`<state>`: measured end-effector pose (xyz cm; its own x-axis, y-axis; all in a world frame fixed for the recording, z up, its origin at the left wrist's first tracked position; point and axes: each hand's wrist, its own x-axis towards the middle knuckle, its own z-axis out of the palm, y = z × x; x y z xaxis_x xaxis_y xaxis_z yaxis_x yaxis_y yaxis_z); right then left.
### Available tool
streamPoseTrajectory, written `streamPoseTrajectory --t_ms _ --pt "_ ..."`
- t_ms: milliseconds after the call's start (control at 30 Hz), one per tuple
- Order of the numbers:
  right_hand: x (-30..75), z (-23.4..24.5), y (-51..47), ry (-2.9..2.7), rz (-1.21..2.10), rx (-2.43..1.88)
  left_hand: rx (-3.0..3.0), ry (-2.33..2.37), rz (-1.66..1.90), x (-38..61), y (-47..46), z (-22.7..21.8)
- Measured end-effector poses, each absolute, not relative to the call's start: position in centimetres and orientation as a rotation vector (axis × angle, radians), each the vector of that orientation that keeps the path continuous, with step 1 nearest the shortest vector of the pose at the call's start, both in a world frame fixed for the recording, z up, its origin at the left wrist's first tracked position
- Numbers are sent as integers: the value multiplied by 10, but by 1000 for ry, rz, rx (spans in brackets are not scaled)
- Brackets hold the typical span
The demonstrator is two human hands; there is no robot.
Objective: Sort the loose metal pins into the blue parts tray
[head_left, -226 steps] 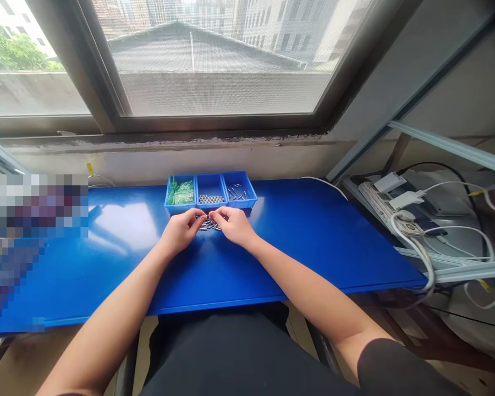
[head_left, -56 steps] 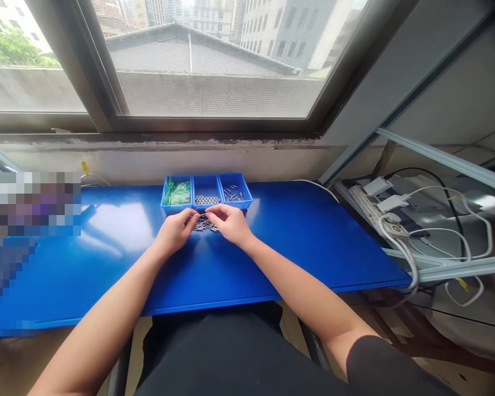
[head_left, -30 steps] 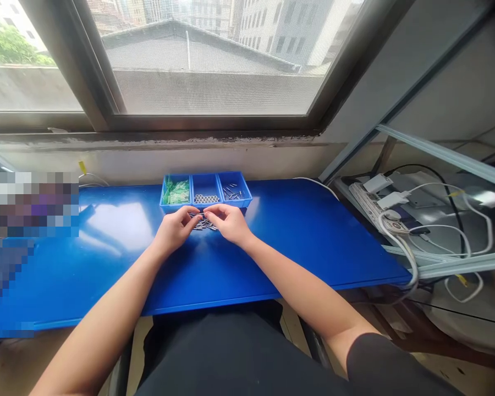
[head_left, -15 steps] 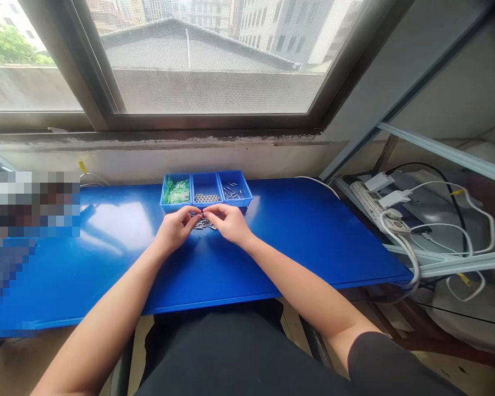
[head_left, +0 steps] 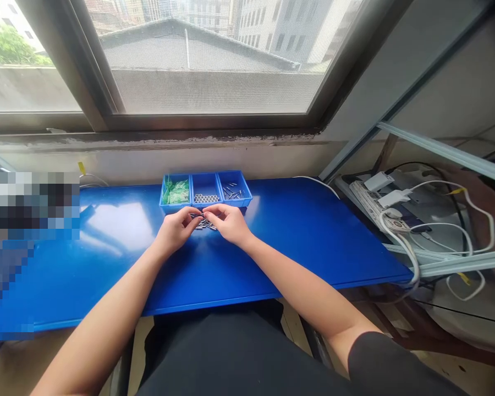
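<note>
My left hand (head_left: 178, 224) is closed in a pinch, thumb and forefinger together over the table. Facing it, my right hand (head_left: 228, 222) pinches too, with its fingertips touching those of the left. Between them is a thin, dark metal piece that looks like a screw, mostly covered by the fingers. Just beneath the fingertips lies a pile of shiny metal screws (head_left: 206, 224) on the blue table. Right behind the hands stands a blue three-compartment bin (head_left: 235, 204). It holds green plastic packets (head_left: 177, 192) at left, round metal nuts (head_left: 207, 198) in the middle and loose screws (head_left: 232, 192) at right.
The blue table (head_left: 297, 242) runs along a wall below a window (head_left: 214, 82). A power strip (head_left: 377, 206) with chargers and white cables (head_left: 478, 214) sits past the table's right end, beside a metal frame (head_left: 449, 151). A blurred-out area covers the left edge.
Both hands stay in nearly the same place, with only slight finger movement around the small piece. The bin and the pile look unchanged.
</note>
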<state>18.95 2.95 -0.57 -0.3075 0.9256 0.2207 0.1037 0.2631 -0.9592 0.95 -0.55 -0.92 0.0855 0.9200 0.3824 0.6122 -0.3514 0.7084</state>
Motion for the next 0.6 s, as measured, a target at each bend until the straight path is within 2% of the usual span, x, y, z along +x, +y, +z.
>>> streamPoseTrajectory --t_ms 367,600 --pt "189 -5 26 -1708 1131 -924 2059 1525 1098 8 -6 -6" --pt "189 -7 29 -1690 1146 -943 2034 1492 1193 11 -7 -9"
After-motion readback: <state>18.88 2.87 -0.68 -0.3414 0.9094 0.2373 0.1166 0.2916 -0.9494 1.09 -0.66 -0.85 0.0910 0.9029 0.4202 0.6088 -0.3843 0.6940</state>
